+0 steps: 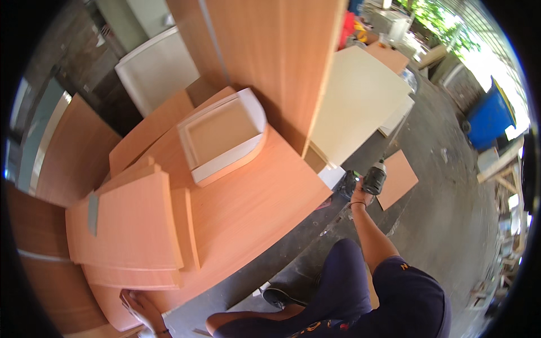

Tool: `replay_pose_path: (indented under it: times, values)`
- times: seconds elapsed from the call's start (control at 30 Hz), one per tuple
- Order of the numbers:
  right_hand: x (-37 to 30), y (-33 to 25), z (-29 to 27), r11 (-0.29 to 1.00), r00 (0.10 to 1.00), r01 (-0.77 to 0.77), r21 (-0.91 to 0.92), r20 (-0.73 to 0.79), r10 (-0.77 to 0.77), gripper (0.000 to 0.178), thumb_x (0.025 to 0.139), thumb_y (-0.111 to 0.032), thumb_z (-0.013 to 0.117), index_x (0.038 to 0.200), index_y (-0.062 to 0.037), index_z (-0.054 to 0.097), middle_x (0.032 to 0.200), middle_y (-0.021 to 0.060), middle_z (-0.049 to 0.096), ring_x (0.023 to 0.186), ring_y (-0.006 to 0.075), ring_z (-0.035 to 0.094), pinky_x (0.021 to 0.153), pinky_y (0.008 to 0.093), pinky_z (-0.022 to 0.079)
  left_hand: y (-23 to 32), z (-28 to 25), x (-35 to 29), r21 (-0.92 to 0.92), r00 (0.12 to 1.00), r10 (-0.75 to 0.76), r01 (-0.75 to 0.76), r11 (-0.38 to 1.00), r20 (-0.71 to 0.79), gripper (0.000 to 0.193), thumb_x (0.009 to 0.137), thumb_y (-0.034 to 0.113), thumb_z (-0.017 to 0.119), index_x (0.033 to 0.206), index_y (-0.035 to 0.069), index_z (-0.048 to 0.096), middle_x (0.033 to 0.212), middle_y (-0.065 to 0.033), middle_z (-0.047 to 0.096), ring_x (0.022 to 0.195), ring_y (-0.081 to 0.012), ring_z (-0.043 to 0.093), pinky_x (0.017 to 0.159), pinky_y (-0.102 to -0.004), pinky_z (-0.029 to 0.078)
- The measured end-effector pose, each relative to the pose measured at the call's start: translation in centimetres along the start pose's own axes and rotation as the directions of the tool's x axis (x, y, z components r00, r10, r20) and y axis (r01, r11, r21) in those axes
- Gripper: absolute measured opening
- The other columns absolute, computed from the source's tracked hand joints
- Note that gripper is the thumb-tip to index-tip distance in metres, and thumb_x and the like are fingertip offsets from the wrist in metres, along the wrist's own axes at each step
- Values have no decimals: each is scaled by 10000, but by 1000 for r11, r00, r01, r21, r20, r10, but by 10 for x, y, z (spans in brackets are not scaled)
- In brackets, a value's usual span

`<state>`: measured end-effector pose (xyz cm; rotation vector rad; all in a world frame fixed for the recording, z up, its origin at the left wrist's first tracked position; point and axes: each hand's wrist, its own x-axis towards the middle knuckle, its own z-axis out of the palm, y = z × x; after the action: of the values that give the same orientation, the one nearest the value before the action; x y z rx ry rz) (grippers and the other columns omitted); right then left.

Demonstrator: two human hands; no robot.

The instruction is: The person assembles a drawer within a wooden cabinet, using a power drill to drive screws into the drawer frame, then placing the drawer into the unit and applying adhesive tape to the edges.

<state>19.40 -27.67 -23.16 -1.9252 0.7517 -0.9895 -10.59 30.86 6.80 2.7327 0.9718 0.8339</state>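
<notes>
My right hand (359,195) is wrapped round the grip of a cordless drill (373,179), held out to the right beyond the edge of a wood-grain board (253,208). The drill has a dark body, and its chuck points away from me. At the lower left, my left hand (137,308) lies on the near part of that board with its fingers extended, holding nothing. Just beyond it sits a stack of smaller wood-grain panels (135,219). A shallow box-like frame with one rounded corner and white edging (228,162) rests farther back on the board.
A tall wood-grain panel (265,56) stands upright behind the frame. Pale sheets (360,101) lie to its right. One loose brown panel (398,180) is on the floor beyond the drill. A blue bin (489,115) stands far right, and scrap wood (507,180) lines the right side.
</notes>
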Motion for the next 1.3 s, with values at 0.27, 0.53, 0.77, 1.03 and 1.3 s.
replay_pose_path:
  times: [0.27,0.53,0.77,1.03,1.3]
  values:
    - [17,30,10,991,1000,6,-132,6,-6,619,786,-503,610,1154,-8,556,1151,154,588,1059,302,549,899,390,407,15,6,1,-31,999,39,-39,999,-25,217,876,128,455,1006,-27,535,1023,-162,535,964,-301,506,837,-382,403]
    - [15,17,0,973,989,-83,-216,105,107,601,813,-499,572,1044,54,603,1114,197,592,1021,353,560,874,393,444,37,-7,6,-19,993,-77,75,997,-91,122,751,87,489,829,52,576,968,-109,559,963,-313,494,852,-426,376]
    - [25,30,9,972,985,-87,-218,126,117,625,796,-542,563,1007,42,629,1090,198,603,982,360,579,826,421,461,33,-9,-1,-31,990,-105,102,994,-89,143,750,111,510,858,63,589,983,-62,569,986,-289,497,859,-421,368]
    - [48,47,33,938,973,-178,-297,88,213,702,738,-636,552,989,13,643,995,163,649,883,347,615,790,437,467,30,-3,-4,30,983,-68,74,997,-171,176,750,174,546,893,98,617,1001,-58,589,991,-273,525,833,-411,404]
    - [64,23,52,892,951,-230,-390,106,291,772,651,-690,612,854,54,655,901,157,662,796,315,632,717,382,510,24,0,-8,39,975,-109,119,992,-195,259,737,239,539,940,109,632,1005,-84,594,1034,-284,502,885,-419,371]
